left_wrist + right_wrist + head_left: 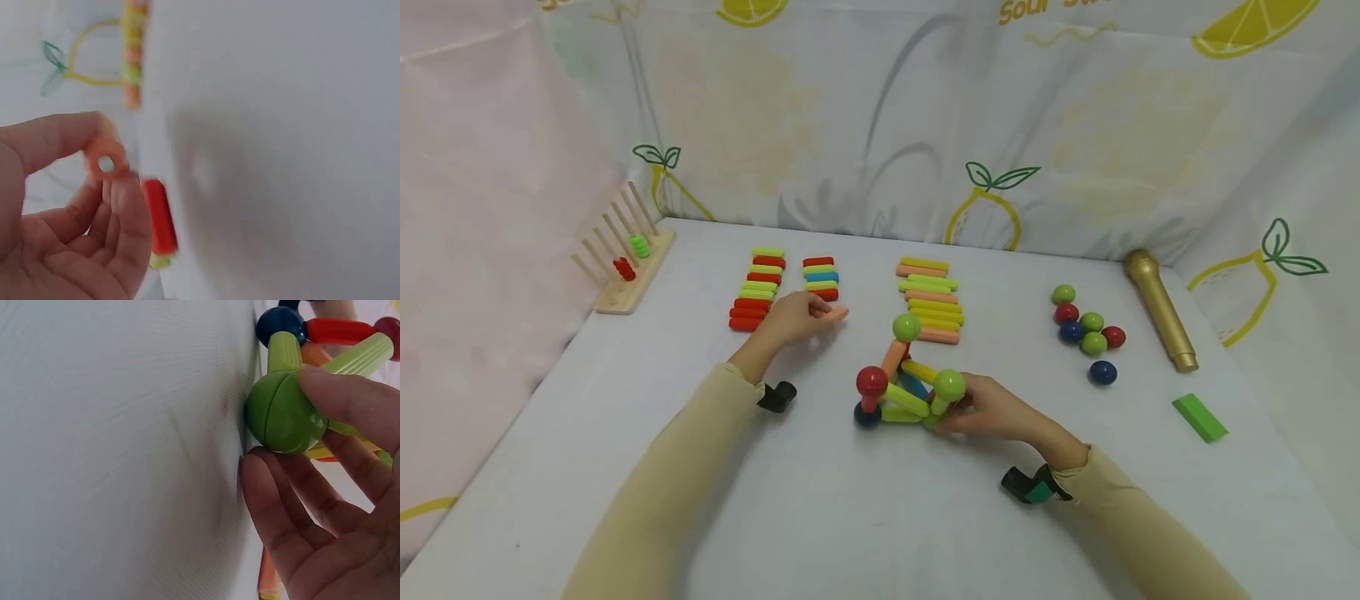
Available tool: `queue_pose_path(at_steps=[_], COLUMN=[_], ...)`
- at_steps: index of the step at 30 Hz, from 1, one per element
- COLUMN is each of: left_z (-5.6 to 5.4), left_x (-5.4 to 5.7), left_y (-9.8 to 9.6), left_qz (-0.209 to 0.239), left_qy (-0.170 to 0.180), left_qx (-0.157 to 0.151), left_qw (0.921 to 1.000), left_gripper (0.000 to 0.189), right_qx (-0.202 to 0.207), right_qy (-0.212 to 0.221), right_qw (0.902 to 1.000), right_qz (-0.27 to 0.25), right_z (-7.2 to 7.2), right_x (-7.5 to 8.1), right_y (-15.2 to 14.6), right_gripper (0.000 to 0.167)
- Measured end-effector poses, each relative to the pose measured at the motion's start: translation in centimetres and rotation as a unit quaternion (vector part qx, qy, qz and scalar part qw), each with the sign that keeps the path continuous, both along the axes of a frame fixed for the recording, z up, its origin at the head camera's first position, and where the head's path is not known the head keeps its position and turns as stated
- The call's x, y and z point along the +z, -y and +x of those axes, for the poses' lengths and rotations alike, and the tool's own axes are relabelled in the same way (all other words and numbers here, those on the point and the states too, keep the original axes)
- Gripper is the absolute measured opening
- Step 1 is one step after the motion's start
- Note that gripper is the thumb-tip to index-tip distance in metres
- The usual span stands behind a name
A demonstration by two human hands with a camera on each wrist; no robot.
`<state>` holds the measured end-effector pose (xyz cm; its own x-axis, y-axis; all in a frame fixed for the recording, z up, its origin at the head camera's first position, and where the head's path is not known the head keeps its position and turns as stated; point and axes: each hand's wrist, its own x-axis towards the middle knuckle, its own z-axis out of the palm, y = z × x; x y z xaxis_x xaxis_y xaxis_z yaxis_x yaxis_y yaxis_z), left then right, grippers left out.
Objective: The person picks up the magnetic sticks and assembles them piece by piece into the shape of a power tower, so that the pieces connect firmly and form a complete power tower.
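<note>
My left hand pinches an orange stick between thumb and fingers, above the table. In the left wrist view the stick's round end faces the camera, showing a pale centre. A ball-and-stick frame stands on the table, its upper corners a red ball and two green balls. Below the red one sits a dark blue ball. My right hand grips the frame's lower right corner. In the right wrist view its thumb and fingers hold a green ball low against the table.
Red, green and blue short sticks lie in two columns at the back left. Beyond the frame is a column of yellow, orange and green sticks. Loose balls, a gold microphone and a green block lie right; a pegged wooden rack stands left.
</note>
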<state>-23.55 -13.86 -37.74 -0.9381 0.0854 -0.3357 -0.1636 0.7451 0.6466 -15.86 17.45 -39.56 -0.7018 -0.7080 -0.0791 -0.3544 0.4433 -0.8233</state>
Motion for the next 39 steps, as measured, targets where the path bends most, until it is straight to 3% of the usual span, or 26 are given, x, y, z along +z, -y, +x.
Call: queue_pose_path(at_steps=[4, 9, 13, 16, 21, 32, 36, 39], left_z=[1.4, 3.2, 4.5, 5.2, 5.8, 5.8, 5.4, 4.4], left_x=[1.8, 4.7, 6.1, 6.1, 5.8, 4.9, 4.4, 3.5], left_y=[-0.8, -2.5, -4.0, -4.5, -4.8, -4.8, -4.0, -2.7], left_qz=[0.092, 0.186, 0.201, 0.175, 0.146, 0.147, 0.149, 0.129], left_qy=[0.024, 0.014, 0.019, 0.027, 0.047, 0.06, 0.035, -0.021], left_qx=[-0.023, -0.046, -0.071, -0.091, -0.099, -0.126, -0.115, -0.085], left_qw=[0.9952, 0.9814, 0.9769, 0.9799, 0.9832, 0.9794, 0.9814, 0.9878], left_gripper=[0.041, 0.04, 0.042, 0.041, 0.04, 0.036, 0.034, 0.031], right_qx=[-0.001, -0.001, -0.006, -0.008, -0.013, -0.019, -0.016, -0.011], right_qy=[0.005, 0.006, 0.006, 0.004, 0.007, 0.009, 0.003, -0.006], right_qw=[1.0, 1.0, 1.0, 1.0, 0.9999, 0.9997, 0.9998, 0.9999], right_qz=[-0.001, -0.004, -0.003, -0.002, 0.003, 0.012, 0.011, 0.007], right_z=[0.0, 0.0, 0.1, 0.1, 0.1, 0.1, 0.2, 0.3], right_x=[0.1, 0.2, 0.1, 0.1, 0.2, 0.3, 0.2, 0.2], right_y=[0.1, 0.3, 0.4, 0.5, 0.6, 0.5, 0.5, 0.5], right_gripper=[0.033, 0.031, 0.031, 0.031, 0.031, 0.03, 0.03, 0.03])
